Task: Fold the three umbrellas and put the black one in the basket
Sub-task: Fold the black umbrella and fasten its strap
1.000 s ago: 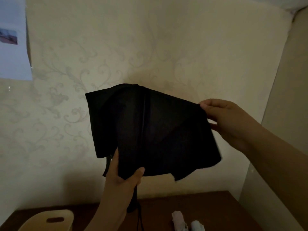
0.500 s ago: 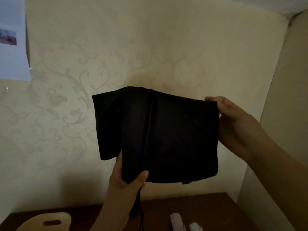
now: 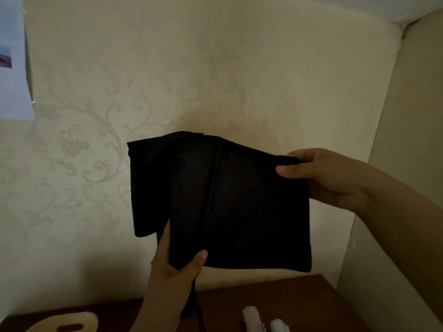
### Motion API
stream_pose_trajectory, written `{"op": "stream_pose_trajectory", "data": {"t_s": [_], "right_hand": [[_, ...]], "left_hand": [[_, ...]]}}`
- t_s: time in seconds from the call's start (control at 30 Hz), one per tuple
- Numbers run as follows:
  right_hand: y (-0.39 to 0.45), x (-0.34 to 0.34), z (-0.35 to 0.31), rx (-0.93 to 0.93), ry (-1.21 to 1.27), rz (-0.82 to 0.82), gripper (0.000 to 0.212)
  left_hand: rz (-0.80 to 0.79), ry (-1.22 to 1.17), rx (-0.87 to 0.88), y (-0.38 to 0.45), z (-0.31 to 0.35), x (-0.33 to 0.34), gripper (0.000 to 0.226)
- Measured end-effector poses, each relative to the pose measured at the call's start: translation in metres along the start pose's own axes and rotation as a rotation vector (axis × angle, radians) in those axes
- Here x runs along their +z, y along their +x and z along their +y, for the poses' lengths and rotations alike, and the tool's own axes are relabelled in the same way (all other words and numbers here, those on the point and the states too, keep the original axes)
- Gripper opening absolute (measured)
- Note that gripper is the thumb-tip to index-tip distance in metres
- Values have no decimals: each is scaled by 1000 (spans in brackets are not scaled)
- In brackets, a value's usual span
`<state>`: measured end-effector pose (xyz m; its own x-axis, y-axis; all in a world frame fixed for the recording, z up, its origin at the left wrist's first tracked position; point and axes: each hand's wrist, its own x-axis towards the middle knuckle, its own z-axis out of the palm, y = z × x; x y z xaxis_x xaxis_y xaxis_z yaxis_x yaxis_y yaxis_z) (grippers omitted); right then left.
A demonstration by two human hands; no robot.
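We note only the basket (image 3: 72,323) rim at the table's (image 3: 275,298) near left; its contents are out of view. The black umbrella (image 3: 227,202) is held above the table, canopy spread flat, the left hand (image 3: 175,267) gripping its lower edge, the right hand (image 3: 318,173) pinching its top corner.

Basket (image 3: 72,324) cut by bottom edge at desk (image 3: 275,305) front-left; pink (image 3: 250,318) and white (image 3: 279,326) umbrellas likewise cropped.
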<state>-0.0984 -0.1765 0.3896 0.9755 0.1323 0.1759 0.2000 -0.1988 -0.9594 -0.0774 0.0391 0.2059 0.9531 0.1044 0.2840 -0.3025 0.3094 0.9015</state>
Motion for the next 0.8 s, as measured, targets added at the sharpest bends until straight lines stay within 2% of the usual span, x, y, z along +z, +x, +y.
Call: {"op": "stream_pose_trajectory", "data": {"t_s": [0.03, 0.1, 0.17, 0.23, 0.3, 0.37, 0.43, 0.5, 0.6, 0.67, 0.73, 0.8], "right_hand": [[0, 0, 2, 17, 55, 6, 9], [-1, 3, 3, 67, 74, 50, 19], [1, 7, 11, 155, 25, 104, 52], [4, 12, 24, 244, 42, 168, 68], [3, 17, 35, 242, 120, 198, 57], [-1, 19, 40, 121, 160, 235, 38], [-6, 22, 38, -21, 234, 210, 29], [-11, 27, 35, -53, 271, 132, 30], [-15, 37, 43, 53, 183, 35, 44], [-15, 43, 46, 84, 179, 43, 48], [-14, 47, 47, 66, 273, 53, 48], [-14, 58, 45, 16, 377, -31, 45]], "left_hand": [[-3, -2, -4, 0, 0, -1, 82], [-5, 1, -9, 1, 0, -1, 82], [-1, 4, -12, 0, -3, -1, 82], [8, -7, -25, -1, -4, 1, 81], [20, -25, -44, 1, -7, 1, 80], [32, -43, -69, 3, -9, 1, 79], [35, -57, -92, 5, -11, 1, 75], [41, -49, -112, 3, -11, 2, 74], [32, -32, -152, 0, -11, 4, 79], [16, -8, -177, 0, -14, 2, 80], [-27, 21, -200, 2, -17, 1, 81], [-74, 77, -235, 0, -15, 1, 80]]}}
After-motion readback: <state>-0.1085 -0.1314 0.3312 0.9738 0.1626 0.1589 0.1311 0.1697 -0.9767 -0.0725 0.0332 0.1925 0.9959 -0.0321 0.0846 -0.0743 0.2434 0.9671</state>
